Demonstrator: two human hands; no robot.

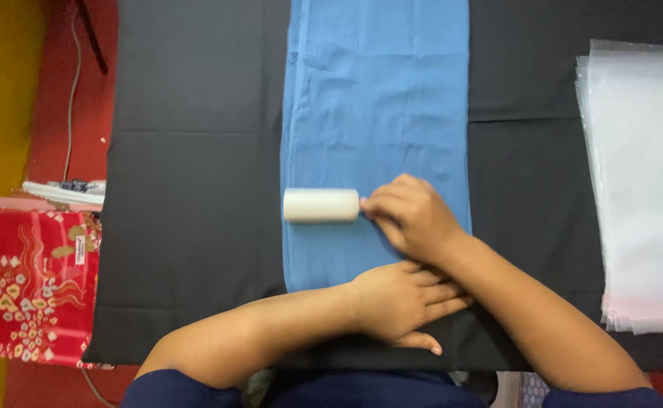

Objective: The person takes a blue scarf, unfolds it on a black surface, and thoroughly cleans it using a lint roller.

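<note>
Head view, right hand (413, 219) gripping lint roller (321, 205) on blue cloth (377, 98), left hand (399, 302) flat, open.

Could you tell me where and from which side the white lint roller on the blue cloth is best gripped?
By its handle, from the right: the roller lies flat across the cloth, its drum pointing left, and the right hand already closes on the handle end.

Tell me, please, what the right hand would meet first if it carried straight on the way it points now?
The right hand points left across the blue cloth and already grips the white roller by its end. Beyond the roller, only the cloth's left edge and then the black mat lie in that line, as far as the picture shows.
</note>
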